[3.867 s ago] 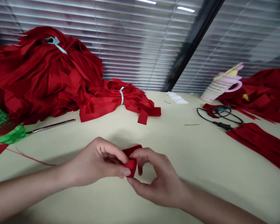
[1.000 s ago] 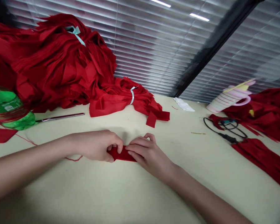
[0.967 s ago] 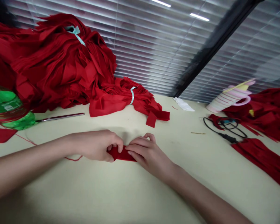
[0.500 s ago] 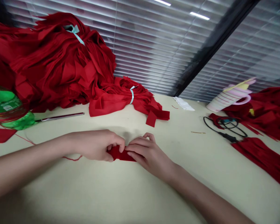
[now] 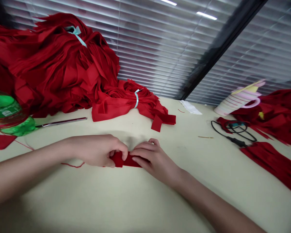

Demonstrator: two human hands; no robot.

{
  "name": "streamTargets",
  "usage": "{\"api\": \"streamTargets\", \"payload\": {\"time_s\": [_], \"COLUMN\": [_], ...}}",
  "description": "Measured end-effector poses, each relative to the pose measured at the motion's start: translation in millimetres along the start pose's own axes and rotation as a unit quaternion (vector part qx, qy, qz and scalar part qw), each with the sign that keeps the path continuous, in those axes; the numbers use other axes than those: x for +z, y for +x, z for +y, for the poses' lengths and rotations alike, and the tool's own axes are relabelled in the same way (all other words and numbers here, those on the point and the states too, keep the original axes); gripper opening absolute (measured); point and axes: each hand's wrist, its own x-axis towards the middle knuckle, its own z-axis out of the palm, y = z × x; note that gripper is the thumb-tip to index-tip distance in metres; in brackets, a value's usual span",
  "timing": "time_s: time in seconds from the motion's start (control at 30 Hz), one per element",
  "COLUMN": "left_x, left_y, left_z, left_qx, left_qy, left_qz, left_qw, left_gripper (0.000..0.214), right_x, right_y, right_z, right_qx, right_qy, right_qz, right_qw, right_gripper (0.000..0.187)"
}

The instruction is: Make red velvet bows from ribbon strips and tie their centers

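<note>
A small folded piece of red cloth [image 5: 122, 160] lies on the cream table [image 5: 135, 200] between my hands. My left hand [image 5: 98, 150] pinches its left end with thumb and fingers closed. My right hand [image 5: 151, 158] lies over the right end, its fingers stretched and pressed together flat on the cloth. A thin red thread [image 5: 71, 165] trails out from under my left hand.
A big heap of red cloth strips [image 5: 53, 64] and a tied bundle [image 5: 128, 102] sit at the back left. A metal rod [image 5: 63, 122], a green plastic bottle [image 5: 8, 115], a black cable [image 5: 232, 132], a pink cup [image 5: 237, 98] and more red cloth [image 5: 274, 158] lie around.
Earlier my hands held the cloth up off the table; now it is pressed down on the surface. Over the last second my hands have barely shifted.
</note>
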Motion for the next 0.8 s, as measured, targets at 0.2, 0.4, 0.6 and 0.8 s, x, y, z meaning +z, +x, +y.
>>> {"api": "streamTargets", "payload": {"time_s": [0.2,0.4,0.6,0.8], "left_x": [0.4,0.5,-0.4,2.1], "left_y": [1.3,-1.0,-1.7,-1.7], "left_z": [-2.6,0.3,0.0,1.9], "left_qx": [0.001,0.033,0.041,0.076], "left_qy": [0.004,0.011,0.022,0.045], "left_qz": [-0.003,0.009,0.002,0.018], "left_qw": [1.000,0.999,0.999,0.996], "left_gripper": [0.022,0.022,0.023,0.020], "right_x": [-1.1,-3.0,-2.3,-1.8], "right_y": [2.6,3.3,3.1,1.5], "right_z": [2.2,-1.7,-2.7,-3.0], "right_qx": [0.003,0.003,0.011,0.008], "right_qy": [0.020,0.000,0.016,0.003], "right_qz": [-0.006,-0.013,-0.022,-0.020], "right_qw": [1.000,1.000,1.000,1.000], "right_gripper": [0.014,0.014,0.015,0.017]}}
